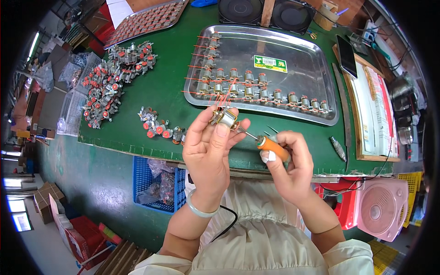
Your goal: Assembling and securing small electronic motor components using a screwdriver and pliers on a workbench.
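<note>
My left hand (208, 146) is raised over the table's front edge, fingers closed on a small metal-cased electrical part (224, 118) with thin red wires. My right hand (293, 165) grips an orange-handled tool (273, 148). Its slim metal shaft points left at the part, and its tip is partly hidden by my left fingers; I cannot tell its exact kind. A white wrap covers my right thumb. Two thin dark points (272, 129) stick out above my right fingers. Just beyond, a metal tray (293, 46) holds rows of similar parts (249, 77) with red wires.
More red-topped parts lie in a large pile (104, 94) at left and a small group (158, 128) nearer me. A full tray (146, 23) stands at far left. Fans (240, 10) line the back. At right lie a phone (346, 56) and a board (366, 114). A blue crate (143, 183) is below.
</note>
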{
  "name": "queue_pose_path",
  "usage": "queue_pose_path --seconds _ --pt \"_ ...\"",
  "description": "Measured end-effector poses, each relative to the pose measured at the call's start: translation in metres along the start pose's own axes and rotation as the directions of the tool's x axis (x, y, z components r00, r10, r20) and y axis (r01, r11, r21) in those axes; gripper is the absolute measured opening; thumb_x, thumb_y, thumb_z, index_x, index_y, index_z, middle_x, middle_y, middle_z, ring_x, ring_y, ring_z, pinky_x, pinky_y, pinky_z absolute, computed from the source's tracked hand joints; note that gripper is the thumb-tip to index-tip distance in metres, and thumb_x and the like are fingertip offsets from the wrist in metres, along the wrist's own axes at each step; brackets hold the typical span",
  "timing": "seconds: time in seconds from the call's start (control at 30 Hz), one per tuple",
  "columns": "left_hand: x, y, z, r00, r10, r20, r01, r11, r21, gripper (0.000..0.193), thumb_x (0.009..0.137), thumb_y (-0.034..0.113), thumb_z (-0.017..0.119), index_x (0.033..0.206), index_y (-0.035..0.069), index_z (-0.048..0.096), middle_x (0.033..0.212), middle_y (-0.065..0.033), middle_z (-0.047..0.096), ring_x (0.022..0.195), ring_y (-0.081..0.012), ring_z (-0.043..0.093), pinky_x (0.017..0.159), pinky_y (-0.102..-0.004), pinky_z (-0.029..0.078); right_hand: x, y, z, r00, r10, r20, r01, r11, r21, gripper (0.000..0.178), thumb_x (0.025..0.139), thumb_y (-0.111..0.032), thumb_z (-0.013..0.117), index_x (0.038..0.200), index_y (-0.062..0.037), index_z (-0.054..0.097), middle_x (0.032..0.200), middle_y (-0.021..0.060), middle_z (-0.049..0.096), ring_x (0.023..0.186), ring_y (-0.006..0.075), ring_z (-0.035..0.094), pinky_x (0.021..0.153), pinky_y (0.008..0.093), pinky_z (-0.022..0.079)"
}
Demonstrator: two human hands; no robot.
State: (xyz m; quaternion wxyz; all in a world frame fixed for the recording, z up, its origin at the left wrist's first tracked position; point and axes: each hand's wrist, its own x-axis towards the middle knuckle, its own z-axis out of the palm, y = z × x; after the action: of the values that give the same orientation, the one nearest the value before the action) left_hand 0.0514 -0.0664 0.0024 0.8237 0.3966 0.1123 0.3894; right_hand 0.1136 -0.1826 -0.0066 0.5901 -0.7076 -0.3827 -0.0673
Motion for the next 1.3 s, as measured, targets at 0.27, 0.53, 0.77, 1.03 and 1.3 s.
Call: queue_pose_path --seconds 0.27,0.53,0.77,1.03,1.3 --pt "0.000 -0.002 -0.003 1.000 0.006 0.016 -0.005 1.000 -0.012 0.031 0.086 0.003 0.048 0.116 0.001 0.042 0.103 -0.0182 0.058 0.086 -0.0284 0.061 0.071 -0.0325 0.053 0.002 -0.015 0.006 0.867 0.480 0.135 -0.489 0.765 0.420 0.031 0.090 -0.026 0.045 0.073 -0.0008 0.050 0.053 0.0020 0.045 0.046 0.0082 0.040 0.044 0.0219 0.034" --pt "0.000 -0.002 -0.005 0.999 -0.008 0.034 0.008 1.000 0.006 0.031 0.086 0.003 0.048 0.117 0.001 0.042 0.104 -0.0186 0.057 0.087 -0.0285 0.061 0.071 -0.0327 0.053 0.010 -0.007 -0.014 0.611 0.478 0.631 -0.791 0.396 0.466 0.032 0.092 -0.031 0.039 0.089 -0.0013 0.050 0.056 0.0011 0.045 0.044 0.0056 0.037 0.040 0.0206 0.030" --pt "-0.004 0.000 -0.006 0.997 -0.041 0.059 0.039 0.999 0.028 0.032 0.086 0.003 0.048 0.118 0.002 0.042 0.105 -0.0188 0.056 0.087 -0.0287 0.061 0.071 -0.0329 0.053 0.020 -0.010 -0.019 0.470 0.575 0.670 -0.881 0.258 0.397 0.037 0.091 -0.034 0.041 0.082 -0.0003 0.053 0.049 0.0028 0.044 0.040 0.0082 0.040 0.037 0.0207 0.031" --pt "0.003 0.001 -0.009 0.984 -0.153 0.097 0.148 0.987 0.055 0.032 0.084 0.001 0.051 0.116 0.002 0.044 0.104 -0.0182 0.057 0.084 -0.0265 0.062 0.070 -0.0307 0.053 0.029 0.005 -0.056 0.792 0.516 0.326 -0.609 0.624 0.490 0.027 0.073 -0.002 0.063 0.095 -0.0045 0.049 0.074 0.0018 0.056 0.058 0.0050 0.051 0.048 0.0166 0.041" --pt "0.007 -0.022 -0.020 0.916 -0.230 0.329 -0.024 0.786 0.617 0.028 0.074 -0.004 0.061 0.102 -0.002 0.057 0.091 -0.0080 0.061 0.075 -0.0109 0.061 0.066 -0.0229 0.050 0.058 -0.002 -0.050 0.976 -0.097 0.194 0.107 0.993 -0.041 0.038 0.070 -0.001 0.066 0.106 0.0000 0.054 0.093 0.0076 0.054 0.079 0.0118 0.054 0.067 0.0228 0.047"
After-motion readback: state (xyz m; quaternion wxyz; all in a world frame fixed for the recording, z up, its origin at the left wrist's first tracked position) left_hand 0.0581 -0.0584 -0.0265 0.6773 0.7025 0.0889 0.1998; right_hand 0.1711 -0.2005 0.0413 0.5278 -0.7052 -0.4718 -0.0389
